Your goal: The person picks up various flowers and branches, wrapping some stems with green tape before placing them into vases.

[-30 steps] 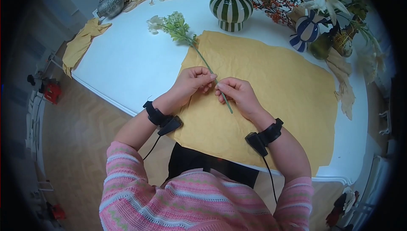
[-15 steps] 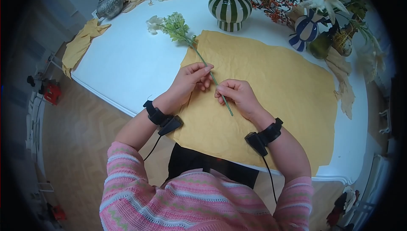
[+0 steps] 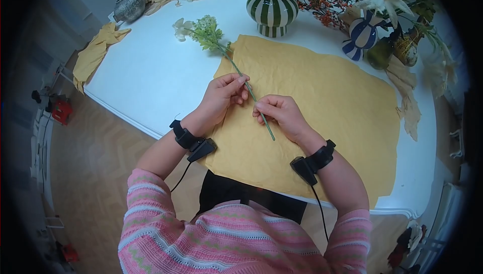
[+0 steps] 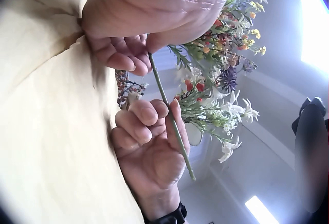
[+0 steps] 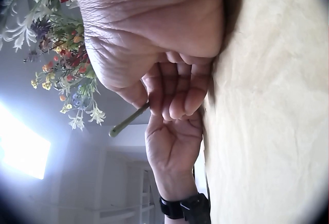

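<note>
A flower spray with a green leafy head (image 3: 205, 30), pale petals at its far end and a long thin green stem (image 3: 267, 125) lies slantwise before me. My left hand (image 3: 220, 97) pinches the stem about midway between thumb and fingers. Lower down, near the cut end, my right hand (image 3: 283, 114) pinches it too, its other fingers curled in. The left wrist view shows the bare stem end (image 4: 188, 167) sticking out past the right thumb. Beneath both hands spreads a wrinkled yellow-tan sheet (image 3: 327, 123), apparently cloth or paper.
A green-and-white striped vase (image 3: 272, 10) stands at the back, with a blue-and-white striped vase (image 3: 363, 37) and gourds right of it. A grey pot (image 3: 130, 6) and crumpled yellow cloth (image 3: 98, 48) lie left on the white table (image 3: 151, 73).
My left hand has slid up the stem toward the flower head, widening the gap between my hands. The stem's cut end has shifted slightly toward me.
</note>
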Demonstrator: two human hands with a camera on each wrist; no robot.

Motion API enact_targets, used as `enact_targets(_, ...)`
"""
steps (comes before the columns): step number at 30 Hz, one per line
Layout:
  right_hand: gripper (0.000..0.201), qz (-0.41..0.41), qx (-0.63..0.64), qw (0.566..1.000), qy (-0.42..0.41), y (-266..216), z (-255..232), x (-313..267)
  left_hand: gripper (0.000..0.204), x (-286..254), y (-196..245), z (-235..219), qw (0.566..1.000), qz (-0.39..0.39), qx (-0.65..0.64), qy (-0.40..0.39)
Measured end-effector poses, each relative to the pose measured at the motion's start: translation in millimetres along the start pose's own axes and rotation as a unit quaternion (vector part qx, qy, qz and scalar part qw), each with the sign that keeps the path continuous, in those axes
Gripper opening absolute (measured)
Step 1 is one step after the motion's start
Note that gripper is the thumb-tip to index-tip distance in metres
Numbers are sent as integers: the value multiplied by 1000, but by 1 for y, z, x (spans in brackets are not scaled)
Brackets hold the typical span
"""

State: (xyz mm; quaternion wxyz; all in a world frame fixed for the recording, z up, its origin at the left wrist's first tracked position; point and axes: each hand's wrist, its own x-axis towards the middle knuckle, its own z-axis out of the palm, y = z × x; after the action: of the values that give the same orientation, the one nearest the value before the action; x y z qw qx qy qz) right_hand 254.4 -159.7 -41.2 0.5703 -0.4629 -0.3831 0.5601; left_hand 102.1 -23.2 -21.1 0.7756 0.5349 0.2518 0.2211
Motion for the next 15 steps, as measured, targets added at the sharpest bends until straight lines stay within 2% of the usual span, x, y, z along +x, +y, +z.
enact_targets(15, 20, 5, 3, 1000, -7, 1, -1, 0, 21, -2, -1, 2, 1000, 0, 4, 3)
